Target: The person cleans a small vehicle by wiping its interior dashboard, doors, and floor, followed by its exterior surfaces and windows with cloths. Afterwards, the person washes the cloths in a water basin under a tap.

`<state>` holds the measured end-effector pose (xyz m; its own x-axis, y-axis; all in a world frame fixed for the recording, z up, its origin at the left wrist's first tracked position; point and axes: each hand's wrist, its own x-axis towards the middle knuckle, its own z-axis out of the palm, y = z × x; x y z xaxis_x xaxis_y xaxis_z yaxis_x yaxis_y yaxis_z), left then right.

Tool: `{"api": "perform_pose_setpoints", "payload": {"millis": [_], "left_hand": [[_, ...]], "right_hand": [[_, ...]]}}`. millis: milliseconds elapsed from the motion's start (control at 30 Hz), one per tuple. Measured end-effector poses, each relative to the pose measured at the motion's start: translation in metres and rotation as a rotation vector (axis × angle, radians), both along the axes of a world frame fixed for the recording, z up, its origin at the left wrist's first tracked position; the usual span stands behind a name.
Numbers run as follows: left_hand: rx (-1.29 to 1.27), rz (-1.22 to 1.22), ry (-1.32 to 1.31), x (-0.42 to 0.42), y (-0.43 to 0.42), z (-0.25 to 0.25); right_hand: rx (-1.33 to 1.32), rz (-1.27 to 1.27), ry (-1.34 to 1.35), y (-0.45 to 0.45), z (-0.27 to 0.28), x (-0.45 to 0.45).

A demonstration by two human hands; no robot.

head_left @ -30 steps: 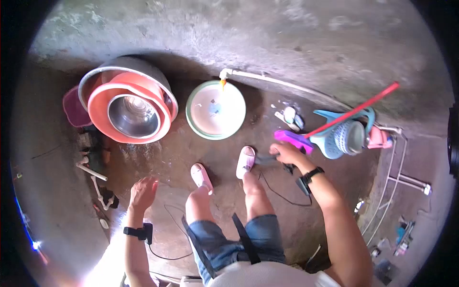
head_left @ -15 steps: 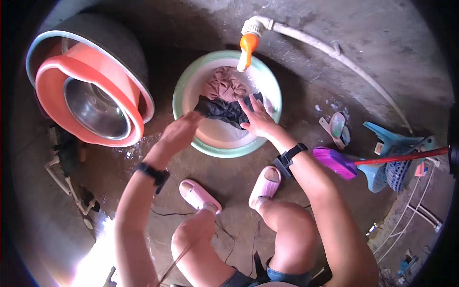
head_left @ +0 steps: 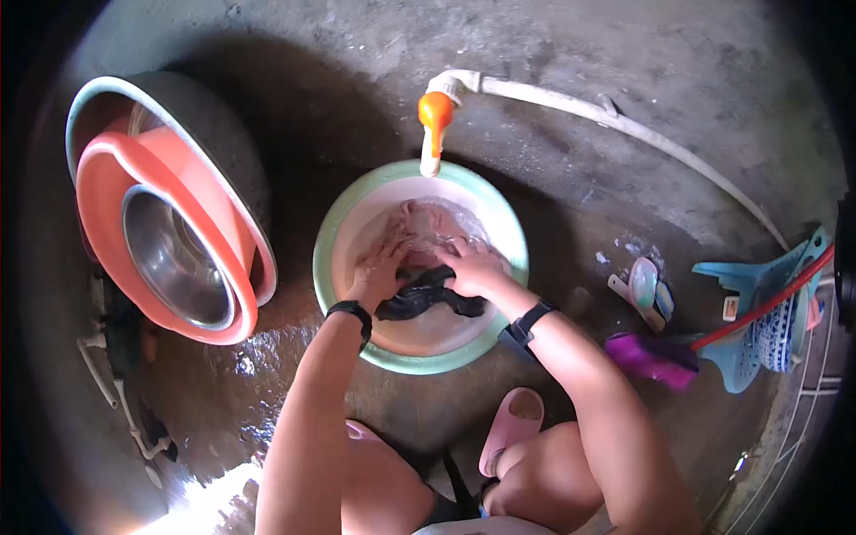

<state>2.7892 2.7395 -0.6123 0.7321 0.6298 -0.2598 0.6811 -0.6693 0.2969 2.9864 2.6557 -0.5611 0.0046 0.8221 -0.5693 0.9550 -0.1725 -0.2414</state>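
Observation:
A round basin with a pale green rim [head_left: 325, 245] holds water and wet cloth. Pinkish cloth [head_left: 432, 218] lies at its far side, partly under water. Nearer to me is a bunched black cloth [head_left: 423, 301]. My left hand [head_left: 382, 269] is in the basin, its fingers stretched over the pink cloth beside the black one. My right hand [head_left: 473, 267] presses down with spread fingers where the two cloths meet. Some fingertips are hidden in the water and folds. Above the basin's far rim hangs a tap with an orange handle [head_left: 435, 109].
Nested orange basins [head_left: 94, 227] and a steel bowl [head_left: 147, 259] lean at the left. At the right are a purple brush head [head_left: 655, 357] with a red handle, a blue plastic piece [head_left: 736, 370] and small brushes [head_left: 644, 283]. A white pipe [head_left: 571, 105] runs along the wall.
Both hands have moved down into the basin onto the cloths. The black cloth is more bunched and nearer to me. The camera view has tilted upward.

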Motion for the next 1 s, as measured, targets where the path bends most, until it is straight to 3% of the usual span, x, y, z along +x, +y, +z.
{"api": "perform_pose_setpoints", "payload": {"millis": [33, 67, 100, 133, 167, 200, 233, 267, 300, 333, 400, 433, 500, 600, 633, 700, 733, 767, 800, 833, 900, 933, 967, 1000], "left_hand": [[-0.062, 0.161, -0.064, 0.000, -0.002, -0.001], [-0.205, 0.437, 0.024, 0.013, -0.014, -0.004], [-0.178, 0.644, -0.138, 0.024, -0.032, -0.016], [-0.177, 0.638, -0.142, 0.036, -0.039, -0.019], [-0.299, 0.737, -0.429, 0.049, -0.043, -0.021], [-0.421, 0.826, -0.717, 0.061, -0.048, -0.023], [-0.246, 0.765, -0.718, 0.075, -0.058, 0.002], [-0.384, 0.740, -0.704, 0.083, -0.059, 0.032], [-0.366, 0.701, -0.814, 0.089, -0.061, 0.039], [-0.365, 0.695, -0.760, 0.093, -0.066, 0.062], [-0.406, 0.648, -0.746, 0.096, -0.075, 0.104], [-0.451, 0.606, -0.777, 0.095, -0.081, 0.114], [-0.314, 0.557, -0.751, 0.092, -0.085, 0.111], [-0.076, 0.523, -0.386, 0.075, -0.046, 0.075], [-0.047, 0.490, -0.325, 0.064, -0.029, 0.062], [-0.067, 0.545, -0.278, 0.044, -0.002, 0.042], [-0.014, 0.530, -0.272, 0.034, 0.008, 0.015], [0.042, 0.518, -0.264, 0.030, 0.009, 0.017], [-0.053, 0.696, -0.144, 0.033, 0.003, 0.017], [-0.055, 0.696, -0.141, 0.033, -0.006, 0.017], [-0.053, 0.304, 0.184, 0.033, -0.024, 0.016], [0.136, 0.068, 0.337, 0.037, -0.034, -0.007], [0.133, 0.067, 0.336, 0.032, -0.028, -0.020], [0.076, -0.001, 0.187, 0.022, -0.016, -0.027]], "right_hand": [[-0.060, -0.259, 0.176, -0.001, 0.005, -0.002], [-0.060, -0.271, 0.176, -0.006, 0.005, -0.007], [-0.109, -0.575, 0.490, -0.014, 0.004, -0.017], [-0.153, -0.871, 0.805, -0.020, 0.002, -0.026], [-0.191, -1.159, 1.125, -0.021, -0.001, -0.029], [-0.293, -1.165, 1.299, -0.017, -0.024, -0.024], [-0.412, -1.168, 1.457, -0.014, -0.048, -0.020], [-0.325, -1.247, 1.522, -0.015, -0.035, -0.019], [-0.232, -1.324, 1.584, -0.012, -0.024, -0.016], [-0.100, -1.180, 1.896, 0.005, -0.052, -0.003], [0.167, -0.760, 2.071, 0.008, -0.061, 0.010], [0.196, -0.757, 2.077, 0.007, -0.064, 0.015], [0.206, -0.978, 1.884, 0.002, -0.043, 0.009], [0.211, -1.317, 1.420, -0.003, 0.007, -0.016], [0.217, -1.277, 1.290, -0.010, 0.066, -0.031], [0.375, -0.762, 1.238, -0.005, -0.018, -0.002], [0.433, -0.695, 1.012, -0.009, -0.021, -0.004], [0.202, -0.433, 0.657, -0.002, -0.014, 0.004], [0.244, -0.325, 0.398, -0.010, -0.011, 0.000], [0.281, -0.215, 0.139, -0.024, -0.009, -0.007], [0.190, -0.037, -0.153, -0.036, -0.008, -0.026], [0.096, 0.075, -0.169, -0.036, -0.019, -0.022], [0.001, 0.186, -0.184, -0.036, -0.020, -0.021], [-0.110, 0.101, -0.120, -0.028, -0.009, -0.016]]}}
